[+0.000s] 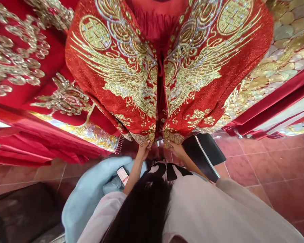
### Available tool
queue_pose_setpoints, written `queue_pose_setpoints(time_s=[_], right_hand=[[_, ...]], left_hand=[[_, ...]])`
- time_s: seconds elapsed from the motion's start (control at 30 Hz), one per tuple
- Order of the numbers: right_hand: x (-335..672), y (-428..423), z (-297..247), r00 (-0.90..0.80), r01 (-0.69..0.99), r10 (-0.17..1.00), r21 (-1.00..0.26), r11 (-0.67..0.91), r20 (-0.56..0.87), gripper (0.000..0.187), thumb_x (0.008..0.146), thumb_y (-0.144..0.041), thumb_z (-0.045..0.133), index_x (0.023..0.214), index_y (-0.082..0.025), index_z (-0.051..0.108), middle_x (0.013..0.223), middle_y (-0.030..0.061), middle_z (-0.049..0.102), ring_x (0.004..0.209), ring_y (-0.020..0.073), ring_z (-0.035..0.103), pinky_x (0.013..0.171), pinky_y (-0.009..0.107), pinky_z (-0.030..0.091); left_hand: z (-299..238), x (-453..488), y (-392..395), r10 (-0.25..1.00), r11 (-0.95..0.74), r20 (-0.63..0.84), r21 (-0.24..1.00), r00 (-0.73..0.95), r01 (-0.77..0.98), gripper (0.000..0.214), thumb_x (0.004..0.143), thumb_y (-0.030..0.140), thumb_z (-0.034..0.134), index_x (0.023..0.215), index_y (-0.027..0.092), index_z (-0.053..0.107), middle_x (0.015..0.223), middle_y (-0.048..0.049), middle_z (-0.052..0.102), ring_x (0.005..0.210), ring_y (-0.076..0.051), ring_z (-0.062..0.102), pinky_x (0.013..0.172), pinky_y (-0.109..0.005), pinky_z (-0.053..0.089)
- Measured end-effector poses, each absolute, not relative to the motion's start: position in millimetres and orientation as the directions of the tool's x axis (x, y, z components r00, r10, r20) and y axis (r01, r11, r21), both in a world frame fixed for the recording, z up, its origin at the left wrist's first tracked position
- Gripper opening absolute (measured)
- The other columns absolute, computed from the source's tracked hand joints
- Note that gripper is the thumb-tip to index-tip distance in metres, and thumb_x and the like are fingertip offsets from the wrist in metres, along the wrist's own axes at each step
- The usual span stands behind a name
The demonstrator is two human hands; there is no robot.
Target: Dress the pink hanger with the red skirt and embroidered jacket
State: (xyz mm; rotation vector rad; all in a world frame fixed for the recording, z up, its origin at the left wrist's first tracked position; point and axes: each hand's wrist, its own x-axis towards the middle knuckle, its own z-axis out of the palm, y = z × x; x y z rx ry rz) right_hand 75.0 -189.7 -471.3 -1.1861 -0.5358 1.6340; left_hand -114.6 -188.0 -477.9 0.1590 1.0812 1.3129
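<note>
A red jacket (200,91) with gold and silver embroidery hangs in front of me, its front split down the middle. Winged gold motifs and round emblems cover both front panels. My left hand (143,150) is closed on the lower front corner of the left panel. On the other side of the opening, my right hand (175,148) grips the matching corner of the right panel. Both thumbs lie over the embroidered hem, while the other fingers are mostly hidden behind the cloth. Dark hair (147,206) hangs down below my hands.
Red cloth with beaded ornaments (66,98) hangs at left, and gold sequined fabric (291,37) at right. Below are a light blue seat or cushion (83,192) with a phone (122,175), a black chair-like object (210,148) and red floor tiles (258,165).
</note>
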Motion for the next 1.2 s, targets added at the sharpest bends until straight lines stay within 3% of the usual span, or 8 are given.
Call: queue_pose_setpoints(time_s=[0.17, 0.47, 0.6, 0.83, 1.2], right_hand=[[59, -193, -451, -0.029, -0.519, 0.886, -0.751, -0.409, -0.462, 0.032, 0.052, -0.030, 0.077, 0.075, -0.017, 0.060, 0.074, 0.0005, 0.066, 0.068, 0.0131, 0.061, 0.066, 0.027, 0.052], [48, -197, -435, -0.024, -0.552, 0.874, -0.722, -0.417, -0.485, 0.030, 0.050, -0.025, 0.081, 0.066, -0.016, 0.057, 0.054, -0.0040, 0.057, 0.047, 0.0082, 0.049, 0.046, 0.022, 0.040], [46, -197, -433, -0.014, -0.576, 0.875, -0.711, -0.403, -0.484, 0.032, 0.049, -0.021, 0.081, 0.069, -0.017, 0.056, 0.057, -0.0052, 0.058, 0.049, 0.0081, 0.049, 0.047, 0.022, 0.040], [43, -198, -436, -0.015, -0.590, 0.877, -0.704, -0.396, -0.481, 0.030, 0.050, -0.022, 0.080, 0.069, -0.017, 0.058, 0.058, -0.0036, 0.060, 0.049, 0.0099, 0.051, 0.046, 0.024, 0.039], [38, -200, -422, 0.099, -0.616, 0.872, -0.718, -0.324, -0.479, 0.036, 0.044, -0.021, 0.082, 0.071, -0.017, 0.057, 0.063, -0.0045, 0.059, 0.054, 0.0083, 0.050, 0.055, 0.022, 0.044]], left_hand=[[-461, -97, -203, 0.849, 0.284, -0.509, 0.666, -0.142, -0.690, 0.050, 0.047, 0.017, 0.085, 0.092, 0.016, 0.061, 0.079, -0.0002, 0.067, 0.066, -0.012, 0.061, 0.063, -0.022, 0.047], [-428, -62, -201, 0.887, 0.212, -0.435, 0.682, -0.156, -0.700, 0.051, 0.053, 0.017, 0.082, 0.100, 0.017, 0.063, 0.092, -0.0027, 0.069, 0.087, -0.016, 0.065, 0.084, -0.028, 0.049], [-420, -54, -200, 0.901, 0.156, -0.397, 0.671, -0.174, -0.725, 0.048, 0.055, 0.018, 0.082, 0.099, 0.018, 0.063, 0.098, -0.0032, 0.068, 0.098, -0.019, 0.063, 0.092, -0.031, 0.047], [-418, -52, -200, 0.898, 0.174, -0.406, 0.678, -0.167, -0.714, 0.055, 0.050, 0.017, 0.084, 0.101, 0.018, 0.063, 0.099, -0.0041, 0.068, 0.101, -0.020, 0.062, 0.092, -0.032, 0.046], [-419, -44, -201, 0.904, 0.107, -0.331, 0.789, -0.272, -0.605, 0.055, 0.056, 0.028, 0.084, 0.106, 0.019, 0.062, 0.101, -0.0049, 0.068, 0.109, -0.022, 0.059, 0.096, -0.034, 0.044]])
